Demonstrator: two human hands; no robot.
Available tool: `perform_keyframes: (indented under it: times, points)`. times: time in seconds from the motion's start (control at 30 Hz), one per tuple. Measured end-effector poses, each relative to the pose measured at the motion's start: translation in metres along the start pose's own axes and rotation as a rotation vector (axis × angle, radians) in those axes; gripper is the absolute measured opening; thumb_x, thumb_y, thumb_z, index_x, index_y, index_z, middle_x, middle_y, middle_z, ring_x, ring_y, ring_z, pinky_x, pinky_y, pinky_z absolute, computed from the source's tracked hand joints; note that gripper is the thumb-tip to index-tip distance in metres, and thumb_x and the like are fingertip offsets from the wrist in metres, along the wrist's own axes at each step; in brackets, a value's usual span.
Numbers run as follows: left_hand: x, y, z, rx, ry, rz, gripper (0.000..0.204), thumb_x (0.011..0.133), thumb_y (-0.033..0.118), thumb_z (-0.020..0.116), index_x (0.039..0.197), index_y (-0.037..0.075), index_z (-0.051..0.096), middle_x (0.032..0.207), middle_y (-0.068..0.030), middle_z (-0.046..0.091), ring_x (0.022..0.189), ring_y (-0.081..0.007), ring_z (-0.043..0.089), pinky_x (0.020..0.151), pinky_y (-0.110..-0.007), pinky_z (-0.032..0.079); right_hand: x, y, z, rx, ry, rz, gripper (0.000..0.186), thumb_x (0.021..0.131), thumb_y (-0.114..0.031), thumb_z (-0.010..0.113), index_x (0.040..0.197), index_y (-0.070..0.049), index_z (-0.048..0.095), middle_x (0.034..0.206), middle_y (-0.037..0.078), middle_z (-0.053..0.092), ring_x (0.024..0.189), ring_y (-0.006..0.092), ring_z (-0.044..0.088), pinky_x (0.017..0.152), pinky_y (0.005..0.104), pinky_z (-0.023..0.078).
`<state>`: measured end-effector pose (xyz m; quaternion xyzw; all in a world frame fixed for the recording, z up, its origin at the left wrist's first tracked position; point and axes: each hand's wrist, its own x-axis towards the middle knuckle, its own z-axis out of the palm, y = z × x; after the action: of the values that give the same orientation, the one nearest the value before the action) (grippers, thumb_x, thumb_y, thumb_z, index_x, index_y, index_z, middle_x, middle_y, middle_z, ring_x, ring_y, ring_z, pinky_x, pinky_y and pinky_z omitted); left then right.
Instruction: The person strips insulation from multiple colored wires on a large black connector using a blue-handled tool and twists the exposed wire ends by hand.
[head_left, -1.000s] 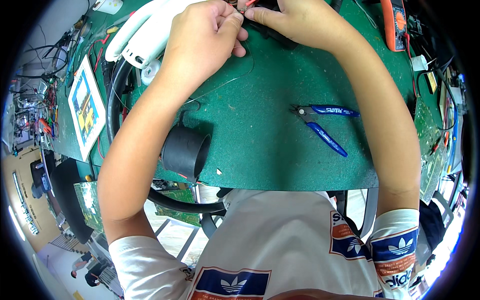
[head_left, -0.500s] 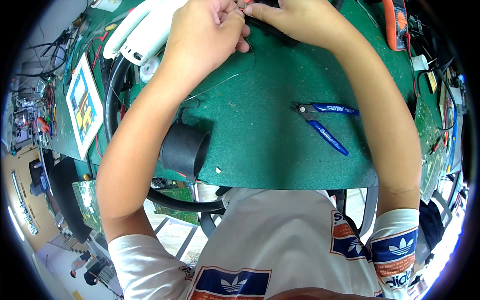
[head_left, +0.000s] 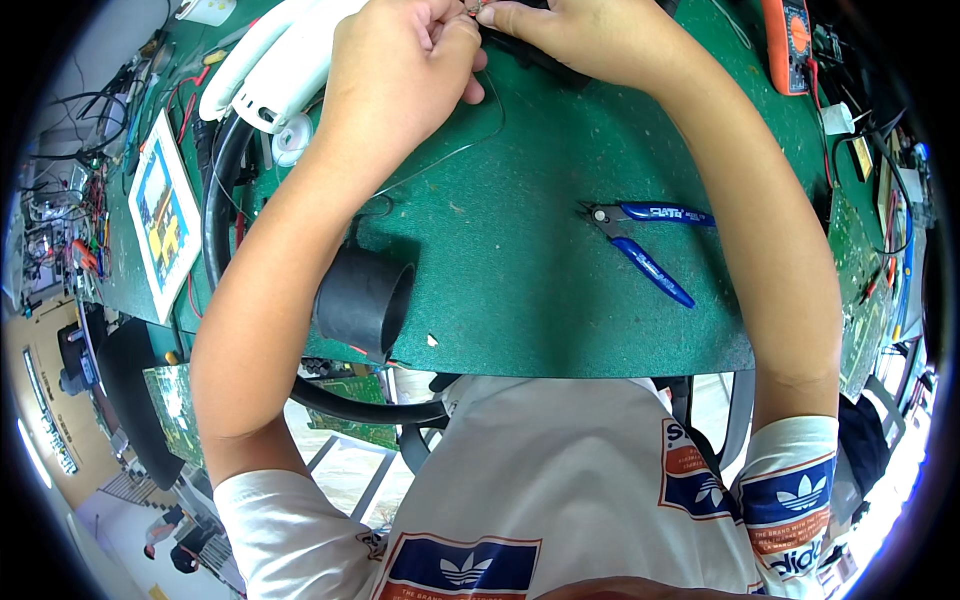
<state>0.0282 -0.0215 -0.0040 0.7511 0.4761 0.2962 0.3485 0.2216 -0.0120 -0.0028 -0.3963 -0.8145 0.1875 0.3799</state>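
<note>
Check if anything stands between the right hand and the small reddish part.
Nothing visible does: the right hand is right at the small reddish part, beside the left hand. The blue-handled cutters lie clear of both. The picture's top edge cuts off the rest.

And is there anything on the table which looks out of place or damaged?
One oddity: a small pale scrap lies loose near the front edge of the green table, apart from the blue cutters, like litter. I see no clear spill or damage.

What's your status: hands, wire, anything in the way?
Left hand and right hand close together, grip partly hidden. Wire curving below left hand. Cutters lying open, clear of both hands.
</note>
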Motion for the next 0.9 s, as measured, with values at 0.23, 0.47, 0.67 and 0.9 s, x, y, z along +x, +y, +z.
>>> perform_keyframes:
  times: [0.23, 0.47, 0.67, 0.9]
  points:
    - [-0.007, 0.015, 0.000, -0.078, -0.011, -0.051, 0.018, 0.103, 0.007, 0.054, 0.096, -0.003, 0.067, 0.076, -0.0053, 0.070, 0.060, -0.0103, 0.067, 0.052, -0.025, 0.050, 0.001, 0.001, -0.004, 0.083, -0.056, 0.041, 0.008, 0.087, -0.002, 0.069, 0.091, 0.004, 0.069, 0.085, 0.020, 0.071, 0.079, 0.0290, 0.070, 0.075, 0.0363, 0.055]
    - [-0.007, 0.018, -0.002, -0.086, -0.028, -0.105, 0.016, 0.102, 0.005, 0.055, 0.093, -0.003, 0.066, 0.078, -0.0063, 0.070, 0.061, -0.0111, 0.068, 0.054, -0.025, 0.052, 0.002, -0.001, -0.007, 0.129, -0.086, 0.091, 0.008, 0.087, -0.001, 0.069, 0.092, 0.006, 0.069, 0.083, 0.016, 0.073, 0.076, 0.0192, 0.068, 0.074, 0.0330, 0.055]
    - [-0.006, 0.017, -0.004, -0.136, -0.056, -0.079, 0.018, 0.102, 0.005, 0.055, 0.089, -0.002, 0.064, 0.077, -0.0066, 0.070, 0.061, -0.0117, 0.068, 0.054, -0.026, 0.053, 0.003, -0.001, -0.004, 0.112, -0.077, 0.074, 0.008, 0.086, -0.001, 0.069, 0.091, 0.005, 0.069, 0.082, 0.016, 0.072, 0.075, 0.0191, 0.068, 0.073, 0.0331, 0.054]
    - [-0.002, 0.024, -0.004, 0.064, -0.024, -0.064, 0.019, 0.098, 0.005, 0.056, 0.083, -0.003, 0.066, 0.070, -0.0090, 0.069, 0.056, -0.0153, 0.068, 0.053, -0.031, 0.053, 0.002, 0.000, 0.000, 0.120, -0.070, 0.057, 0.006, 0.086, 0.000, 0.069, 0.091, 0.004, 0.069, 0.082, 0.017, 0.071, 0.076, 0.0215, 0.068, 0.073, 0.0344, 0.054]
